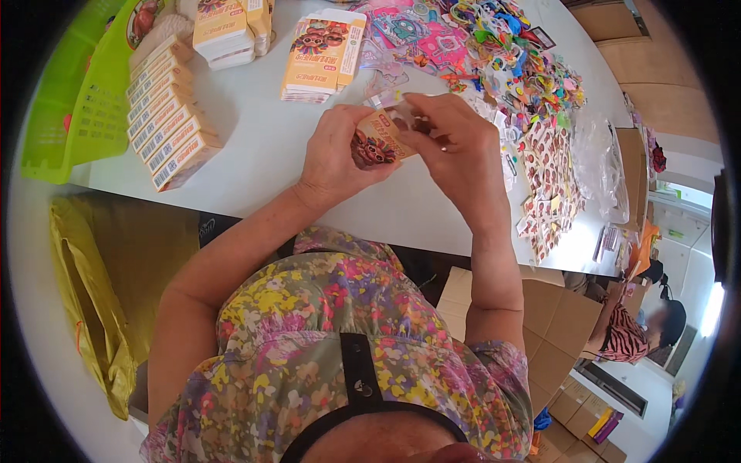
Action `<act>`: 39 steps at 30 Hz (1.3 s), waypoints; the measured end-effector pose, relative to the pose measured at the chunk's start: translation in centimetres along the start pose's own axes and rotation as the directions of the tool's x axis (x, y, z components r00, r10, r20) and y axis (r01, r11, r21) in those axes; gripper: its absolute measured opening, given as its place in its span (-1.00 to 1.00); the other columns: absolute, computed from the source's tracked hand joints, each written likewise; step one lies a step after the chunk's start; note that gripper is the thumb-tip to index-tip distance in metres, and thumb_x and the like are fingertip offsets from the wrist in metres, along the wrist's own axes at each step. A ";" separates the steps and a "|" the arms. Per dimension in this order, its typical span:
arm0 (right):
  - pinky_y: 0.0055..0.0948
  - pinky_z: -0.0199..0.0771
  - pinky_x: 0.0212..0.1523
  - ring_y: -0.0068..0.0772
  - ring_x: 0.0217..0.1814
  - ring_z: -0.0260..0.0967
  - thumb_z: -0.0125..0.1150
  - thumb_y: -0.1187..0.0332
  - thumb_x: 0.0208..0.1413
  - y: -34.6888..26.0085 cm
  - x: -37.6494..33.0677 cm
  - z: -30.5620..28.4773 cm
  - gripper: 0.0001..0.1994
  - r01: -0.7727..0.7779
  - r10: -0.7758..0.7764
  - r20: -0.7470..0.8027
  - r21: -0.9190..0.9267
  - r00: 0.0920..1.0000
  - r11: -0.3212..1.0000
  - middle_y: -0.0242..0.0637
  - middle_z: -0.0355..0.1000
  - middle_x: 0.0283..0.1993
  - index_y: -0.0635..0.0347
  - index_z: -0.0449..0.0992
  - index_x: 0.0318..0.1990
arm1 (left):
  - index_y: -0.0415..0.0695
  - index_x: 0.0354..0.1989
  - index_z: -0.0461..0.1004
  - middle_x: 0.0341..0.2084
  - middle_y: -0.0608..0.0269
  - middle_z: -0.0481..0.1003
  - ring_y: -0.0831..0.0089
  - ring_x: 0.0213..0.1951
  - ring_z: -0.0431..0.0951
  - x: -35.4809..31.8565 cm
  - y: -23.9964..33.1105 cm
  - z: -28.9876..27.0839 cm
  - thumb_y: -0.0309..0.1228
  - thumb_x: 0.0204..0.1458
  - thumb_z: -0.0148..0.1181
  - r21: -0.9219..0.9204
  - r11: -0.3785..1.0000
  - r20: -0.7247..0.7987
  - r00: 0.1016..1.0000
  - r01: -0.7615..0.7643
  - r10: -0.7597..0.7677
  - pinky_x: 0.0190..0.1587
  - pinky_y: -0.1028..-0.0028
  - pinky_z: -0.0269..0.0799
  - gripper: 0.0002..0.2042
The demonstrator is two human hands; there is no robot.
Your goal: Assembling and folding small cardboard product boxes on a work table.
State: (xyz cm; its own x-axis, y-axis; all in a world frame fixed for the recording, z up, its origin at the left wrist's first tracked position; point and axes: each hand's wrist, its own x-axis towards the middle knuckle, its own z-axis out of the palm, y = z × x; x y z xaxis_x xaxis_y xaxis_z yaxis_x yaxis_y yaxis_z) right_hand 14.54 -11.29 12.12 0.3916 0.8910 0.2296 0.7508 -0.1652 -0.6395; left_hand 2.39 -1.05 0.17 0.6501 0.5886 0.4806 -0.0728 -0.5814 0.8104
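Observation:
My left hand (336,150) is closed around a small orange carton (380,139) with a colourful cartoon picture on its front. The carton is tilted above the white table, its upper end toward my right hand. At that upper end, my right hand (459,143) has thumb and fingers bent together around something small, partly see-through with dark patches, that I cannot make out. Just beyond my hands stands a stack of flattened orange cartons (320,58). To the left, a row of folded-up cartons (166,116) lies side by side.
More flattened cartons (224,31) are stacked at the far left, beside a green plastic basket (100,100). Colourful small trinkets (517,62) heap up at the far right, near sticker sheets (552,177) and a clear plastic bag (598,166). Another person (637,332) is at right.

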 end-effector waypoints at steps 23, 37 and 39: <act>-0.52 0.46 -0.21 -0.49 -0.07 0.45 0.36 0.55 -0.06 0.6 -0.5 1.1 -0.76 0.041 -0.016 -0.337 0.065 0.941 0.997 -0.30 0.52 -0.09 0.20 0.63 -0.17 | -0.21 -0.01 0.30 -0.21 0.08 0.40 0.09 -0.14 0.45 -0.2 -0.7 0.2 -0.32 -0.43 0.57 -0.183 0.974 -0.024 0.989 0.136 -0.143 -0.09 0.26 0.41 -0.27; -0.21 0.30 -0.04 -0.11 -0.05 0.31 0.32 0.53 -0.15 0.4 0.3 1.5 -0.87 0.189 -0.215 -0.255 -0.125 0.943 0.974 -0.23 0.42 -0.09 0.18 0.60 -0.37 | -0.17 -0.02 0.30 -0.21 0.08 0.42 0.08 -0.15 0.46 0.1 0.3 -0.1 -0.34 -0.45 0.58 -0.066 0.995 -0.030 0.997 0.069 -0.071 -0.10 0.25 0.42 -0.27; -0.25 0.29 -0.01 -0.15 -0.01 0.30 0.31 0.54 -0.12 0.7 0.1 1.2 -0.87 0.203 -0.235 -0.194 -0.174 0.952 0.964 -0.25 0.43 -0.06 0.19 0.60 -0.34 | -0.19 0.01 0.28 -0.19 0.12 0.40 0.25 -0.15 0.47 0.0 0.0 -0.2 -0.37 -0.43 0.59 -0.032 0.998 -0.018 0.999 0.045 -0.046 -0.10 0.34 0.45 -0.25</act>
State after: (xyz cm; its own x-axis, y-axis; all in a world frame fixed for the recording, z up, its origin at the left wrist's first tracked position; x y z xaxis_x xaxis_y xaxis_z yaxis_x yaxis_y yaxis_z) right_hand 14.52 -10.83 10.81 0.2994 0.8054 0.5115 0.8955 -0.0523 -0.4419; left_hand 2.23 -0.89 0.22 0.6387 0.6249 0.4489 -0.0677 -0.5355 0.8418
